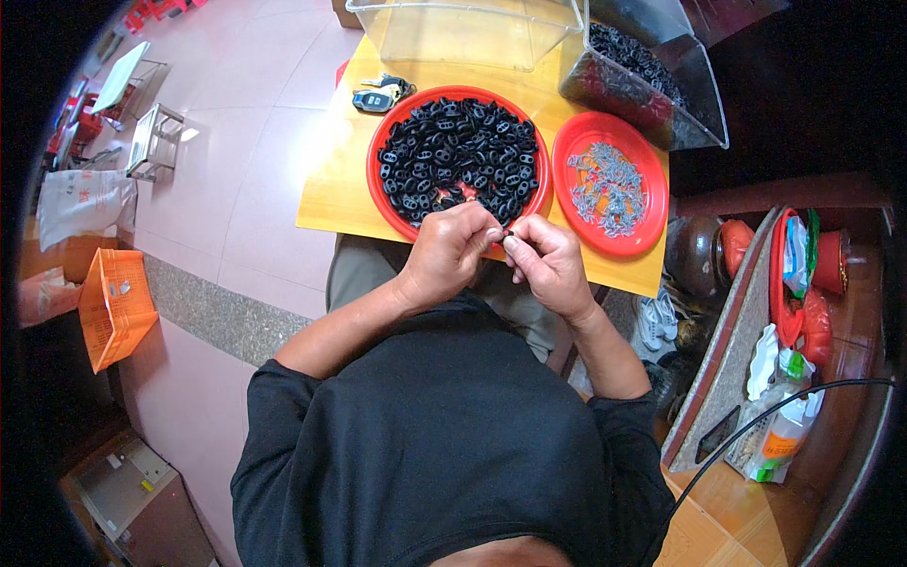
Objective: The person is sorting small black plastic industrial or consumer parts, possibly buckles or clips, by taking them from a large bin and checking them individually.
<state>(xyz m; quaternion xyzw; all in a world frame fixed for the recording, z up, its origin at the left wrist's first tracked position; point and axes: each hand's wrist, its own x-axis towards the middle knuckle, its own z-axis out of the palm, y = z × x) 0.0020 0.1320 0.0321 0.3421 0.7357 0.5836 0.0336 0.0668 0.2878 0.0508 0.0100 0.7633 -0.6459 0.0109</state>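
Over the near edge of the yellow table, my left hand (pixel 446 253) and my right hand (pixel 554 266) meet fingertip to fingertip. Both are closed in a pinch around a small black piece (pixel 507 234), mostly covered by the fingers. Just beyond my left hand lies a round red tray (pixel 374 194) heaped with black oval plastic pieces (pixel 458 142), many with two holes; its red bottom shows at the near side. To the right of it, a second red plate (pixel 576 132) bears a loose pile of small grey pieces (pixel 609 189), too small to name.
A key fob with keys (pixel 376 97) lies at the table's (pixel 326 180) far left. Behind the trays stand a clear plastic bin (pixel 463 38) and another bin (pixel 652 118) with black pieces. An orange crate (pixel 118 307) is on the left; a black cable (pixel 756 420) runs at lower right.
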